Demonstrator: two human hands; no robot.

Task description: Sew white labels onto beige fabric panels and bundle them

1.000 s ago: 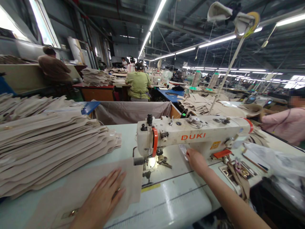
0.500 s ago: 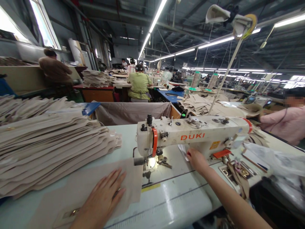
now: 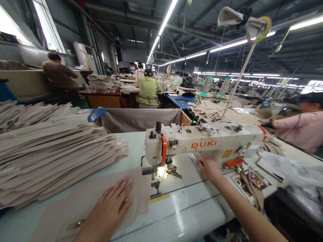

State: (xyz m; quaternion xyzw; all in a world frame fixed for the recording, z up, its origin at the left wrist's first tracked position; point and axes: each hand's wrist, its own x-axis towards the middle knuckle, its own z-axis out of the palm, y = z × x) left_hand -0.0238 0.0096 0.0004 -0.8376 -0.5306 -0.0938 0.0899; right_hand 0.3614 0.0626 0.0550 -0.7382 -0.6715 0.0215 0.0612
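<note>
My left hand (image 3: 108, 210) lies flat with fingers spread on a beige fabric piece (image 3: 83, 198) spread across the pale green sewing table (image 3: 181, 208). The fabric's right edge reaches the needle area of the white DUKI sewing machine (image 3: 204, 143). My right hand (image 3: 209, 168) reaches under the machine's arm, fingers closed on a small white label (image 3: 193, 158) lying there. A pair of thread snips (image 3: 174, 171) rests on the bed beside the lit needle plate.
A tall stack of beige cut pieces (image 3: 50, 158) fills the table's left side. A tray of metal parts and straps (image 3: 252, 183) and clear plastic bags (image 3: 290, 171) sit right. A person in pink (image 3: 300, 129) works at the right; others sit at benches ahead.
My right hand has drawn the small white label slightly back and tilted it under the machine arm. My left hand stays flat on the fabric.
</note>
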